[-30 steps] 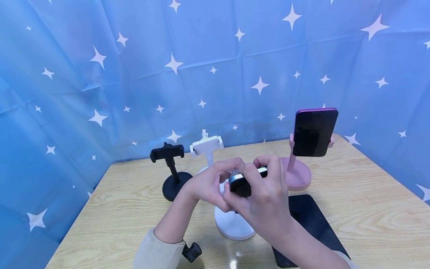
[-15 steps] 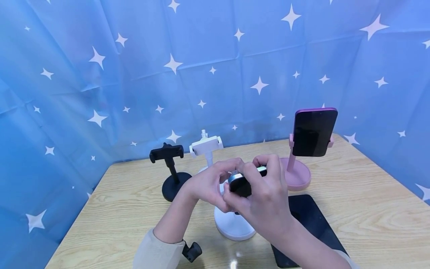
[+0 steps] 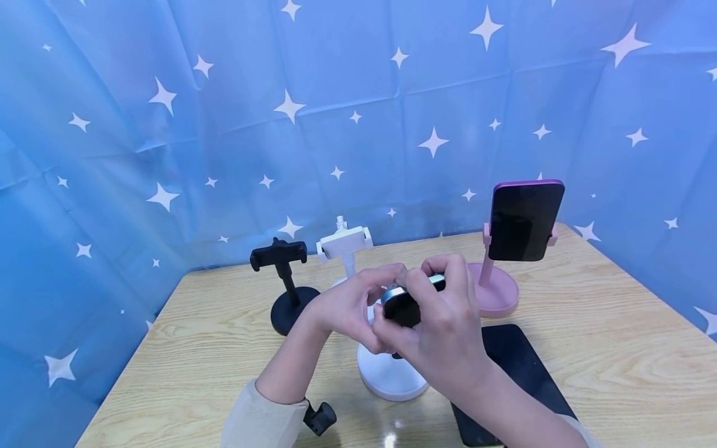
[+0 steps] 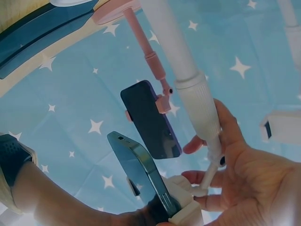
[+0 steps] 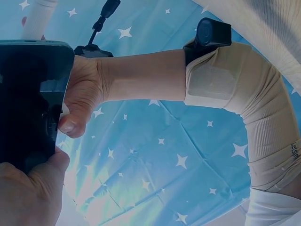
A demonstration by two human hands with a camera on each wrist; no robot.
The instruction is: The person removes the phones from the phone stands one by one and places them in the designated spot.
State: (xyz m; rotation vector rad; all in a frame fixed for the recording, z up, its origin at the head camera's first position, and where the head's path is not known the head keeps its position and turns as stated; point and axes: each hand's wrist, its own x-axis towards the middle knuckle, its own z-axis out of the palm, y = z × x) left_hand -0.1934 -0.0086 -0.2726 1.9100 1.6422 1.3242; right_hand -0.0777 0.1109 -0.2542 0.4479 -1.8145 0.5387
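A dark phone with a shiny teal edge [image 4: 146,174] sits tilted in the white clamp [image 4: 188,212] of a white phone stand [image 4: 200,103]. My right hand [image 3: 448,323] grips this phone, thumb toward the screen side and fingers over its upper edge. My left hand [image 3: 355,305] holds the stand's head, fingers curled round the neck and joint behind the clamp. The stand's round white base [image 3: 392,381] rests on the table below both hands. In the right wrist view the phone's dark face [image 5: 30,103] covers part of the left hand [image 5: 84,89].
A pink stand [image 3: 495,292] holds an upright purple-edged phone [image 3: 526,221] at the back right. A black tablet [image 3: 521,367] lies under my right forearm. Farther left stand a black phone stand [image 3: 288,298] and a second white stand [image 3: 344,242], partly hidden. Behind the wooden table [image 3: 213,348] hangs a blue star-patterned cloth [image 3: 358,155].
The fingers of my right hand have shifted up very slightly at the phone. My left hand keeps its hold on the white stand, and the other things stay put.
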